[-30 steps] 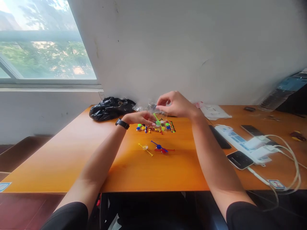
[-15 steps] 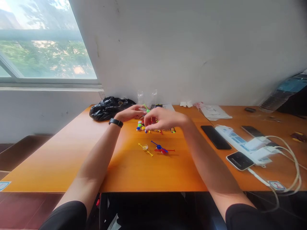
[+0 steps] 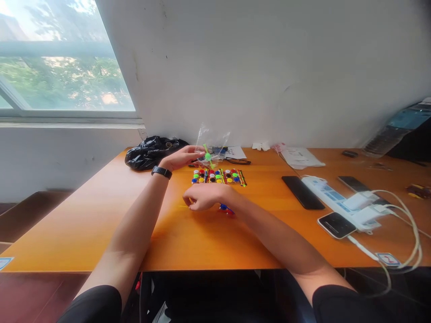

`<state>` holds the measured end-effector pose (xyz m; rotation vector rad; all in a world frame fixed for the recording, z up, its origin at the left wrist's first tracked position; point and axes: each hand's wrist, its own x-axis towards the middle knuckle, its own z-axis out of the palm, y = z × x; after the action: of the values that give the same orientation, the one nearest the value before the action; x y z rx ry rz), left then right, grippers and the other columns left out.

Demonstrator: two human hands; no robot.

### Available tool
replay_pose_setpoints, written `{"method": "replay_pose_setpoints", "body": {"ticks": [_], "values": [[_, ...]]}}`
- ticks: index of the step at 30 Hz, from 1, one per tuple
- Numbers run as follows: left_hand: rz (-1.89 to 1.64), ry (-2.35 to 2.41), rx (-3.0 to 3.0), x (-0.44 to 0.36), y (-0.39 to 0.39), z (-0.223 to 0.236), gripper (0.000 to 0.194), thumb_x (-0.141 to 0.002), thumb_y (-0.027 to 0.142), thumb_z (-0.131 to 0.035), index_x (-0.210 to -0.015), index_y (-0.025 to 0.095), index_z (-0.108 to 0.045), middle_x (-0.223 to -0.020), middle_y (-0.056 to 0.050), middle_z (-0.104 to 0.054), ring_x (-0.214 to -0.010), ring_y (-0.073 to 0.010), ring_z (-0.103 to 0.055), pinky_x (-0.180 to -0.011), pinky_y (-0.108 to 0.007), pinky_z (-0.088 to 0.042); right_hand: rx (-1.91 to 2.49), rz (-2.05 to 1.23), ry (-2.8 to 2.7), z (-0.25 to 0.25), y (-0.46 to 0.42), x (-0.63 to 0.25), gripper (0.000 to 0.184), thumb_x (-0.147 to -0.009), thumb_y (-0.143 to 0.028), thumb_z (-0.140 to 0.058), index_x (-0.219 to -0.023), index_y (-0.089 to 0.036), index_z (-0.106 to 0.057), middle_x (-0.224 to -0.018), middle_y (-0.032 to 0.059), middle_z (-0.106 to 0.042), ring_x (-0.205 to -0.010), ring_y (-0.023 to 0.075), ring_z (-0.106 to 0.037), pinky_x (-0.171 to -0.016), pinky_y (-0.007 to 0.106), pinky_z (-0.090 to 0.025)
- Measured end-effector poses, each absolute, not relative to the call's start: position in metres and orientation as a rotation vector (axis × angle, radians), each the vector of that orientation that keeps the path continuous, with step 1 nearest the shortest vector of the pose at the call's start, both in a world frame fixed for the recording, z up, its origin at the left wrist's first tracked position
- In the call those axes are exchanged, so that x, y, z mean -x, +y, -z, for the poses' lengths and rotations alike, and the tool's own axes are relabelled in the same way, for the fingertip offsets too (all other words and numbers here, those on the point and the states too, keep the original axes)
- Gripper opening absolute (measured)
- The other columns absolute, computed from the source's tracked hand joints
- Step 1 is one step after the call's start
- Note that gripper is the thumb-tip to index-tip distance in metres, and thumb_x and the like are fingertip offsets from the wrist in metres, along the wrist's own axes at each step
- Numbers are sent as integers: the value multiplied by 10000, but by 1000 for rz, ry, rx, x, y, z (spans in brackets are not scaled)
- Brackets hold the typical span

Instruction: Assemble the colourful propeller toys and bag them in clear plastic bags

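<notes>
My left hand point(image 3: 185, 158), with a black band on its wrist, pinches a clear plastic bag point(image 3: 202, 133) near the back of the table. A bright green piece with a round hub and thin arms point(image 3: 208, 157) shows at the bag, beside the fingertips. Lower down, my right hand point(image 3: 207, 196) has its fingers curled together low over the table. The tip of a thin yellow piece point(image 3: 185, 206) pokes out by its fingertips; the rest is hidden. Partly under the right wrist lies a blue and red piece point(image 3: 225, 208).
Behind the right hand are rows of coloured round pieces point(image 3: 215, 176) and thin sticks point(image 3: 242, 178). A black plastic bag point(image 3: 151, 151) lies back left. To the right are a black phone point(image 3: 303, 192), a white power strip point(image 3: 332, 199), cables and another phone point(image 3: 336, 225).
My right hand has moved from beside the left hand down towards me, onto the yellow piece. The clear bag has spread open more, with the green piece lower at it.
</notes>
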<state>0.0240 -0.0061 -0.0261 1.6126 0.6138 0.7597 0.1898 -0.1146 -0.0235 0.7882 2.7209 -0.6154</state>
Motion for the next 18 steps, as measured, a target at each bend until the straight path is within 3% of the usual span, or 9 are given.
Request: {"method": "replay_pose_setpoints", "body": {"ticks": [7,11,13,18], "values": [[-558,674,-1717,-18,-3,33,476,-832,462,-882,-1158,151,-729,-929,-69,-755,-811,-191,-743,-734,-290,-599,-613,829,2806,-11,-115,-214,219,-933,-262,-634,-1116,-206,-742,-1104,55,-717,-886,169,-628,-706,260,-461],[-373,668,-1804,-18,-7,31,369,-723,327,-953,-970,138,-756,-861,-64,-767,-787,-212,-744,-729,-293,-597,-626,1036,3027,-37,-107,-243,303,-964,-349,-657,-1203,-191,-756,-1027,62,-723,-813,154,-620,-681,261,-467],[-298,678,-1811,-18,-7,31,372,-704,314,-964,-965,137,-767,-859,-77,-779,-770,-223,-750,-711,-300,-602,-770,1138,3194,-48,-102,-260,348,-958,-388,-668,-1235,-194,-751,-1006,57,-729,-769,147,-611,-656,263,-460],[-146,647,-1778,-18,-2,37,424,-774,460,-927,-999,136,-775,-874,-112,-798,-745,-223,-767,-733,-327,-632,-1450,741,3383,-67,-93,-298,307,-856,-348,-737,-1120,-205,-800,-925,50,-728,-768,166,-596,-658,282,-449]]}}
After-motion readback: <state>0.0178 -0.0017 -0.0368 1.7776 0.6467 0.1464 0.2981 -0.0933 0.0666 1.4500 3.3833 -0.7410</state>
